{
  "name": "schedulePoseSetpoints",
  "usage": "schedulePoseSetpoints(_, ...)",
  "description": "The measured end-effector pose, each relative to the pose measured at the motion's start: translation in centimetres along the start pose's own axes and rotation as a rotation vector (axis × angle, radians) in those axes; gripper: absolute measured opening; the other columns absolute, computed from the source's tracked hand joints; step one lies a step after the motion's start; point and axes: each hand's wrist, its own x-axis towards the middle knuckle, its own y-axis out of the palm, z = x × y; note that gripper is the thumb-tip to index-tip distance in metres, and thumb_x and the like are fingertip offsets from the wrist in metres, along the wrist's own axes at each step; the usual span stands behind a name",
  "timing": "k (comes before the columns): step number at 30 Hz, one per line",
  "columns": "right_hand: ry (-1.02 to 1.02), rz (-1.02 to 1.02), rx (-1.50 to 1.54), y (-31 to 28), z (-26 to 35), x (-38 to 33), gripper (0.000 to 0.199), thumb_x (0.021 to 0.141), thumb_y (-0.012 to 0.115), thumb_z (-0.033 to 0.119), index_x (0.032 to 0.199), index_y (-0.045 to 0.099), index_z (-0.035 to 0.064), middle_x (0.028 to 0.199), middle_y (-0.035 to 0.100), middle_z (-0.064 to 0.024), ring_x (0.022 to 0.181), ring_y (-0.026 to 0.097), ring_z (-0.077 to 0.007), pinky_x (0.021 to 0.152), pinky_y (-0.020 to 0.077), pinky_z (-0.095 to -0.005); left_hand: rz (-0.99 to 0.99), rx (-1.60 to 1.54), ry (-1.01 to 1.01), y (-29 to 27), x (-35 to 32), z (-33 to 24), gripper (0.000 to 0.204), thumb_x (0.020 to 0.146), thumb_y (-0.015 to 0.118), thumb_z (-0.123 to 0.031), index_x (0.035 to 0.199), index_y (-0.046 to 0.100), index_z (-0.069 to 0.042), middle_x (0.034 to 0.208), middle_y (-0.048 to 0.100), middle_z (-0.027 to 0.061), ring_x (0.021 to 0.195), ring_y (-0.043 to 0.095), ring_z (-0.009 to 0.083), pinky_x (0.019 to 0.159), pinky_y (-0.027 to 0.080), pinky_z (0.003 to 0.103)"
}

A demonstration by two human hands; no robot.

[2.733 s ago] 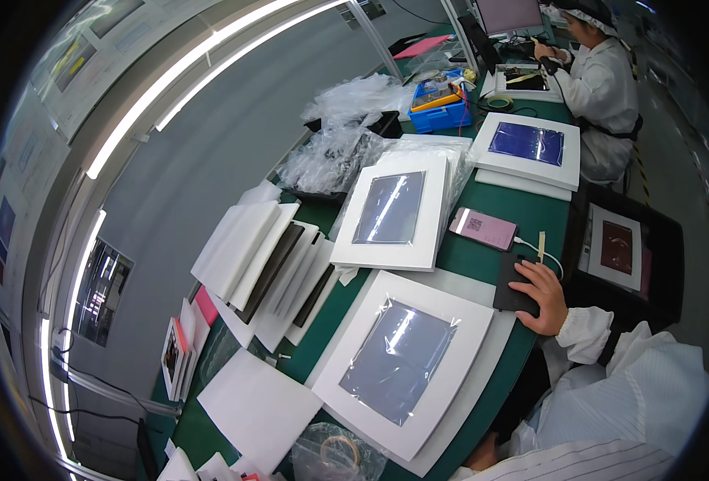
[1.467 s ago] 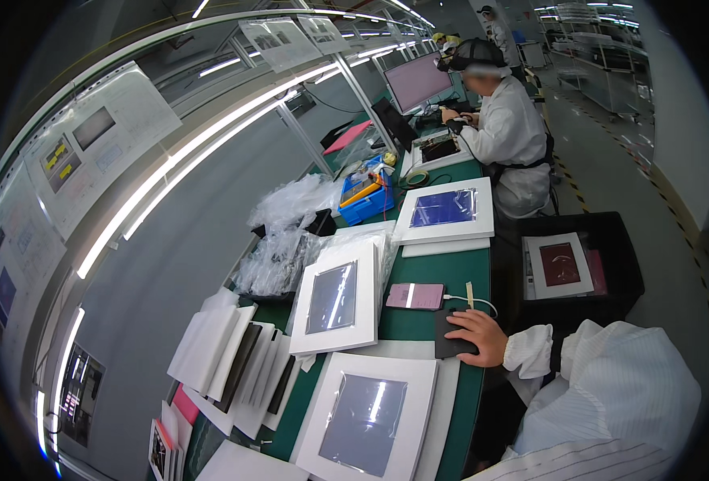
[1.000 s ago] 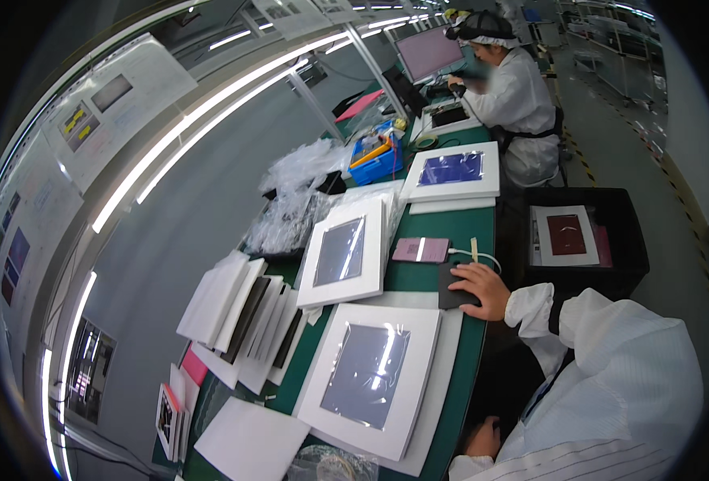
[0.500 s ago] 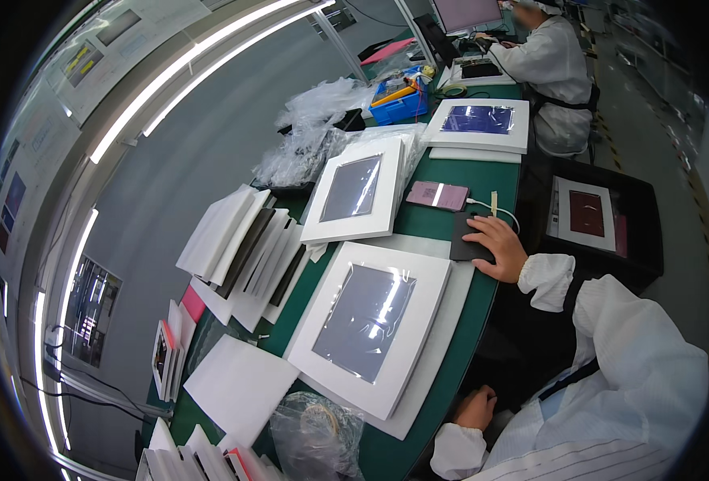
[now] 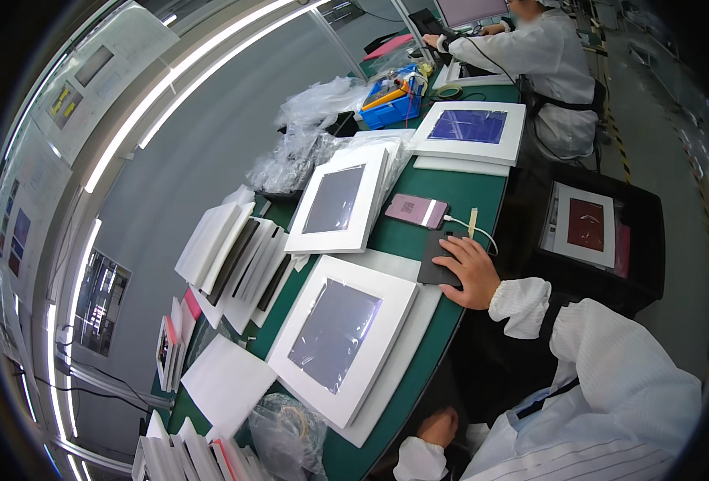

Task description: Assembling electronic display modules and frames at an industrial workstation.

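Flat dark pad pressed under an open right hand

The right hand (image 5: pixel 471 271) is laid flat on the dark pad (image 5: pixel 441 258) at the green table's (image 5: pixel 459 188) near edge; the left hand (image 5: pixel 437 426) is seen low, its grip untellable.

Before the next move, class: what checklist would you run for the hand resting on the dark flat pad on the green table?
1. Right hand flat on the dark rectangular pad: ok.
2. Left hand free: cannot tell, half hidden at the green table edge.
3. Thin white cable clear of the fingers: not ok, it runs close by.
4. Pink phone apart from the pad: ok.
5. Large white-framed panel lying flat: ok.
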Motion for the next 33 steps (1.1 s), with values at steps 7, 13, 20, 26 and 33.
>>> schedulePoseSetpoints(7,0.017,0.025,0.010,-0.8,-0.2,-0.1,0.045,0.071,0.064,0.029,0.111,0.055,0.0097,0.128,0.045,-0.0193,0.123,0.038,-0.0352,0.106,0.0260,-0.0473,0.179,0.014,0.034,1.0,0.5,-0.2,0.018,0.077,0.058,-0.018,0.090,0.064,-0.007,0.090,0.065,0.0145,0.085,0.063,0.0321,0.075,0.050,0.040)
schedulePoseSetpoints(13,0.035,0.053,0.039,-0.7,-0.3,0.2,0.047,0.067,0.065,0.028,0.109,0.059,0.0080,0.128,0.046,-0.0196,0.123,0.039,-0.0360,0.105,0.0267,-0.0483,0.278,-0.024,-0.013,-0.8,-0.1,-1.2,0.020,0.075,0.061,-0.018,0.090,0.064,-0.006,0.089,0.065,0.0146,0.085,0.063,0.0324,0.075,0.050,0.041)
schedulePoseSetpoints(20,0.044,0.098,-0.002,-0.7,0.2,1.2,0.051,0.064,0.064,0.023,0.111,0.058,0.0050,0.131,0.044,-0.0201,0.123,0.039,-0.0376,0.105,0.0252,-0.0494,0.056,-0.105,-0.055,1.5,0.0,0.6,0.021,0.073,0.063,-0.016,0.091,0.064,-0.005,0.092,0.064,0.0151,0.088,0.062,0.0323,0.075,0.050,0.041)
schedulePoseSetpoints(26,0.026,0.117,-0.032,0.2,0.3,1.2,0.051,0.064,0.060,0.019,0.112,0.056,0.0038,0.132,0.044,-0.0199,0.125,0.038,-0.0384,0.104,0.0251,-0.0507,-0.391,0.005,-0.102,5.6,0.6,2.8,0.021,0.072,0.063,-0.014,0.091,0.064,-0.005,0.094,0.064,0.0152,0.088,0.062,0.0319,0.075,0.050,0.041)
schedulePoseSetpoints(33,0.031,0.155,-0.066,-0.2,0.1,0.7,0.050,0.068,0.056,0.022,0.115,0.055,0.0043,0.135,0.042,-0.0176,0.128,0.034,-0.0360,0.107,0.0225,-0.0491,-0.769,0.222,-0.134,8.4,2.3,3.3,0.022,0.071,0.064,-0.013,0.091,0.064,-0.005,0.095,0.064,0.0153,0.089,0.062,0.0315,0.075,0.050,0.040)
